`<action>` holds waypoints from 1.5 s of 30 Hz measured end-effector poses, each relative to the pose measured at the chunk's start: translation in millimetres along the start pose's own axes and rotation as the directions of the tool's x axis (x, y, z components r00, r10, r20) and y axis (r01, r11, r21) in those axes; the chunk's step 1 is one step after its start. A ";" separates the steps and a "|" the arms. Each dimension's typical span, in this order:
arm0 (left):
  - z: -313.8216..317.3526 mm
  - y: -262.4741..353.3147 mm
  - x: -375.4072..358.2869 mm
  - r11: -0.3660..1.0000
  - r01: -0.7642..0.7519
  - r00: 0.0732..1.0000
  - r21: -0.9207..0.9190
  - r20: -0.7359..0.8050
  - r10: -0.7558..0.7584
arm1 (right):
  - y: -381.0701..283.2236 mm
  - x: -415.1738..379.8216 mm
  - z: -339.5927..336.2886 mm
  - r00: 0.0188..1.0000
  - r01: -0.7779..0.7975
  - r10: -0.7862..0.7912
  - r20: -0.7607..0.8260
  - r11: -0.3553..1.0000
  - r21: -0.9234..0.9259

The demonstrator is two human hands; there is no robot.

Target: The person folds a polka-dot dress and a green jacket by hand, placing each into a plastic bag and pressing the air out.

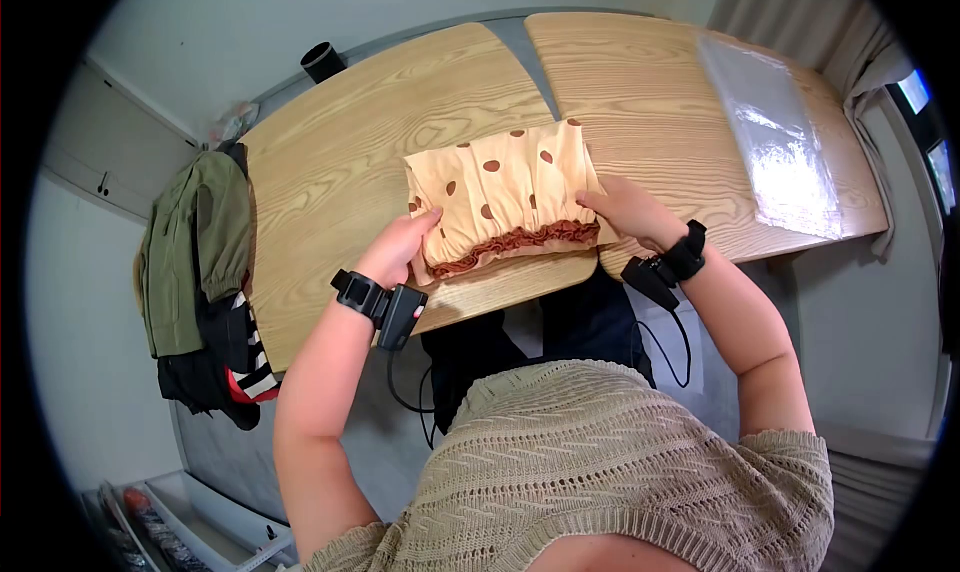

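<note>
Right now the polka-dot cloth piece (505,187) is straight in front of me, over the near edge of the left tabletop (360,142), its three o'clock end reaching the seam with the right tabletop (640,92). Its gathered brown trim (515,242) runs along the six o'clock side, facing me. I'd judge that I'm at the stage of holding it spread by its two ends; whether it rests on the wood or is slightly lifted, I can't tell. My left hand (395,247) has its end at eight o'clock, and my right hand (635,212) has the end at three. Both pinch the fabric, thumbs on top, with the fingers partly hidden beneath it. As I read it, any shift from here calls for both hands moving together with even tension, so the ruffle doesn't twist or bunch. Farther out, clear plastic packaging (775,132) lies flat between two and three o'clock, a black cylindrical container (322,63) stands past the far edge at ten, and an olive jacket (172,262) hangs at nine. I wear a black wrist strap (357,294) on each arm, cables trailing toward six o'clock.
</note>
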State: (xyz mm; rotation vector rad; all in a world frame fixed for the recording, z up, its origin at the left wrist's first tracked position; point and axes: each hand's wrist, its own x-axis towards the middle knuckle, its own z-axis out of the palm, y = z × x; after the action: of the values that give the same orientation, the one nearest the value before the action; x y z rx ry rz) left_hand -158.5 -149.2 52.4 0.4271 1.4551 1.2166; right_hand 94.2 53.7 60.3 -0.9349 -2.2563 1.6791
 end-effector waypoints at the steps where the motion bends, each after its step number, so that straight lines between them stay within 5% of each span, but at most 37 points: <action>1: -0.9 -0.8 2.3 1.000 -0.001 1.000 0.003 0.003 0.001 | -4.6 1.3 -0.4 0.997 -0.069 0.072 0.020 0.993 -0.098; 4: -2.0 1.0 6.2 1.000 0.010 1.000 0.026 -0.018 -0.010 | -15.5 -0.8 -1.0 0.992 -0.117 0.120 0.034 0.989 -0.089; 8: -10.1 3.0 4.0 0.868 -0.117 0.920 0.483 -0.275 0.278 | -13.7 9.7 -11.0 0.992 -0.124 0.108 -0.065 0.925 -0.360; 10: -10.4 8.7 0.9 0.779 -0.124 0.843 0.615 -0.349 0.410 | -23.2 6.6 -15.5 0.976 -0.159 0.145 -0.161 0.984 -0.076; 12: -4.9 30.3 -8.9 0.969 -0.083 0.976 0.234 -0.175 0.126 | -33.4 12.9 -15.7 0.976 -0.205 0.209 -0.059 0.977 0.064; 13: -3.7 30.0 -7.8 0.967 -0.089 0.975 0.237 -0.176 0.133 | -38.4 16.1 -14.9 0.966 -0.258 0.253 0.048 0.946 0.195; 14: -1.0 29.2 -4.5 0.997 -0.075 0.988 0.019 -0.132 0.076 | -36.6 20.7 -10.5 0.945 -0.328 0.301 0.131 0.854 0.403; 15: 1.7 29.9 -1.1 0.979 -0.046 0.997 -0.197 -0.074 0.032 | -36.0 24.0 -8.1 0.949 -0.316 0.290 0.125 0.859 0.403; 17: 3.1 33.3 -0.2 0.966 -0.002 0.997 -0.257 -0.077 -0.018 | -36.5 29.4 -5.8 0.961 -0.275 0.249 0.118 0.838 0.472; 19: 0.8 35.9 -4.3 0.960 -0.156 0.988 -0.232 -0.015 0.156 | -37.9 30.7 -9.8 0.968 -0.252 0.197 0.158 0.812 0.527; 21: 7.1 45.9 -19.7 0.929 -0.301 0.953 -0.216 -0.046 0.298 | -54.5 16.7 -14.5 0.998 -0.057 0.033 0.055 0.846 0.531; 23: 2.9 48.7 -29.6 0.726 -0.684 0.718 0.068 -0.112 0.687 | -54.4 12.0 -17.6 0.998 0.034 -0.058 0.024 0.825 0.564; 25: 0.2 47.0 -40.8 0.716 -0.678 0.706 0.167 -0.127 0.697 | -56.4 -2.8 -19.2 0.880 0.474 -0.431 -0.198 0.809 0.348; 26: -2.0 41.2 -44.9 0.476 -0.751 0.540 0.457 0.012 0.841 | -55.3 -0.3 -23.9 0.917 0.379 -0.395 -0.059 0.814 0.440; 27: -2.8 34.3 -50.2 0.156 -0.731 0.382 0.664 0.208 0.901 | -55.4 -6.8 -28.0 0.966 0.257 -0.256 -0.041 0.927 0.271; 28: -0.5 23.2 -58.7 0.230 -0.667 0.525 0.708 0.229 0.820 | -48.9 -11.6 -28.8 0.969 0.245 -0.243 -0.036 0.959 0.143; 29: -6.6 10.3 -63.5 0.241 -0.664 0.533 0.708 0.222 0.816 | -40.6 -17.2 -32.3 0.973 0.229 -0.228 -0.030 0.973 0.011; 31: -21.9 -13.1 -66.9 0.062 -0.511 0.660 0.858 0.344 0.668 | -29.8 -24.1 -37.1 0.985 0.161 -0.161 -0.063 0.987 -0.012; 35: -4.3 -3.2 -76.5 0.258 -0.553 0.648 0.792 0.214 0.731 | -46.3 -36.3 -17.4 0.957 0.150 -0.173 -0.234 0.982 -0.116; 37: 14.3 10.5 -71.6 0.241 -0.569 0.632 0.786 0.231 0.740 | -66.0 -34.6 11.0 0.857 0.399 -0.452 -0.248 0.886 -0.235; 38: 24.0 16.9 -67.5 0.224 -0.584 0.615 0.780 0.246 0.749 | -64.8 -26.8 23.2 0.857 0.399 -0.451 -0.248 0.886 -0.234; 40: 40.9 27.1 -58.1 0.104 -0.565 0.590 0.819 0.313 0.744 | -54.5 -9.2 45.8 0.685 0.412 -0.717 -0.130 0.528 -0.743; 42: 53.2 33.9 -50.6 -0.019 -0.540 0.567 0.842 0.380 0.731 | -65.1 -16.7 59.1 0.764 0.401 -0.645 -0.026 0.506 -0.764; 45: 60.2 38.7 -38.5 -0.143 -0.432 0.665 0.890 0.422 0.616 | -49.5 -25.5 71.2 0.886 0.380 -0.435 0.160 0.483 -0.789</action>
State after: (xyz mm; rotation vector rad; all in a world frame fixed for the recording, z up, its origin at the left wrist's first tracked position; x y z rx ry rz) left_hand -107.7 -138.6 114.8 2.1723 2.2030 0.5691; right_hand 60.8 -26.2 86.3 -0.4406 -2.9053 0.3385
